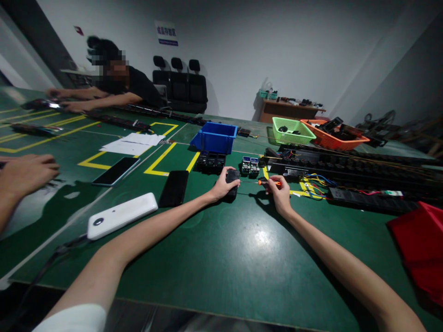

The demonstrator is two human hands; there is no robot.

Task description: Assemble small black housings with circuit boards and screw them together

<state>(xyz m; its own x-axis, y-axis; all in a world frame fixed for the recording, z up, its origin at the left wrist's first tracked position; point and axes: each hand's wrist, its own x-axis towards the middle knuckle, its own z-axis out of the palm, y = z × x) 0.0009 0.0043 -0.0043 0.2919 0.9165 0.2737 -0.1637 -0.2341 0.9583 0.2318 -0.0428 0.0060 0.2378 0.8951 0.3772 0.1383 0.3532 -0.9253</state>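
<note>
My left hand (224, 185) is closed round a small black box (232, 177) above the green table (214, 258). My right hand (281, 191) grips the orange and black handle of a screwdriver (269, 182). Its thin shaft points left, toward the side of the box; whether the tip touches it I cannot tell. Just behind the hands stand small modules with blue tops (249, 165). Several black modules (210, 161) sit in front of a blue bin (217, 137).
Left lie a black phone (174, 188), a white power bank (122, 216), another phone (116, 171) and papers (133, 144). Right are black rails (311, 161) with wires, green (293, 130) and orange baskets (334, 134), and a red object (418, 249). A person (114, 78) works back left; another's hand (29, 173) is left.
</note>
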